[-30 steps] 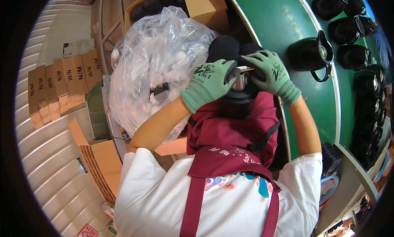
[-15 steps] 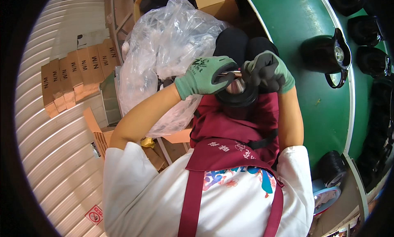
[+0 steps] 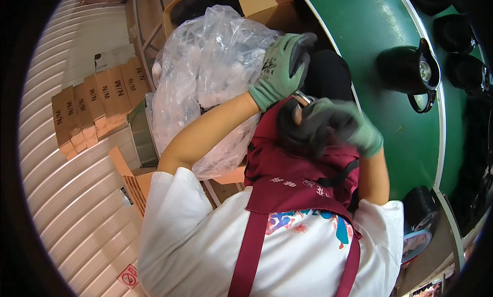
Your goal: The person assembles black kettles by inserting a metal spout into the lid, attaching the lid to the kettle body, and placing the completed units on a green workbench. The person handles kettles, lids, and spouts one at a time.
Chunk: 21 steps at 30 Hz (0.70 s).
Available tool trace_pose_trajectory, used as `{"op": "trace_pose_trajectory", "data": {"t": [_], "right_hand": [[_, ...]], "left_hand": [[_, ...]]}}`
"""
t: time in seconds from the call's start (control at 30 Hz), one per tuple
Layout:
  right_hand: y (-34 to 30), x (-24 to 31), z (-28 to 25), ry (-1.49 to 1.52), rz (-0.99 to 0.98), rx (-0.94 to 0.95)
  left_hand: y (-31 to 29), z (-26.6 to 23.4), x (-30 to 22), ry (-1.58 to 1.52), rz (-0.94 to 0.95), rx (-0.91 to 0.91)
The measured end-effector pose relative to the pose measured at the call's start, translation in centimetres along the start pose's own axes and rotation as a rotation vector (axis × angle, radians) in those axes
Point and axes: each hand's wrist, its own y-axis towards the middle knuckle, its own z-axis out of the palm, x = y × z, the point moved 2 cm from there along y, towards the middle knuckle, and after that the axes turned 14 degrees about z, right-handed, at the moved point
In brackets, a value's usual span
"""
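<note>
A black round vessel rests in my lap, tilted, with a shiny metal piece at its upper rim. My left hand, in a green glove with dark fingers, is raised just above and left of the metal piece. Its fingers and thumb are apart, with nothing visible between them. My right hand, gloved alike, lies over the right side of the vessel. Motion smears its fingers, and dark glove against black surface hides whether they grip it.
To the right, a black jug lies on the green worktable. More black jugs line its far side. Left of my knees are a clear plastic bag over a carton, and several stacked brown boxes.
My left hand has lifted off the metal piece, up and away. My right hand has moved down over the vessel, which has tilted in my lap.
</note>
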Motion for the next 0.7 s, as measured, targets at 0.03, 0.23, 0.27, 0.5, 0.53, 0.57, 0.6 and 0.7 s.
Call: {"op": "trace_pose_trajectory", "data": {"t": [0.03, 0.23, 0.27, 0.5, 0.53, 0.57, 0.6, 0.7], "right_hand": [[-0.3, -2.7, -1.4, 0.559, 0.048, -0.074], [6.5, -5.6, -2.6, 0.252, 0.271, -0.28], [7.0, -6.5, -1.8, 0.264, 0.254, -0.126], [11.9, -7.7, -1.7, -0.476, -0.268, 0.049], [12.2, -6.3, -1.6, -0.466, -0.229, 0.114], [12.3, -5.6, -1.6, -0.461, -0.191, 0.16], [12.4, -5.4, -1.3, -0.389, -0.225, 0.088], [12.8, -5.6, -1.0, -0.231, -0.234, 0.221]], "left_hand": [[0.5, -0.5, -0.7, 0.223, 0.124, -0.058], [0.7, -0.3, -3.2, 0.558, 0.524, -0.175], [0.6, -0.8, -3.6, 0.569, 0.586, -0.164], [0.1, -0.2, -12.2, -0.107, 0.334, 0.198], [-0.6, 1.4, -12.8, -0.161, 0.193, 0.264], [-1.6, 2.4, -13.0, -0.119, 0.171, 0.302], [-1.6, 2.6, -12.9, -0.183, 0.156, 0.32], [-1.8, 3.3, -13.7, -0.225, 0.16, 0.216]]}}
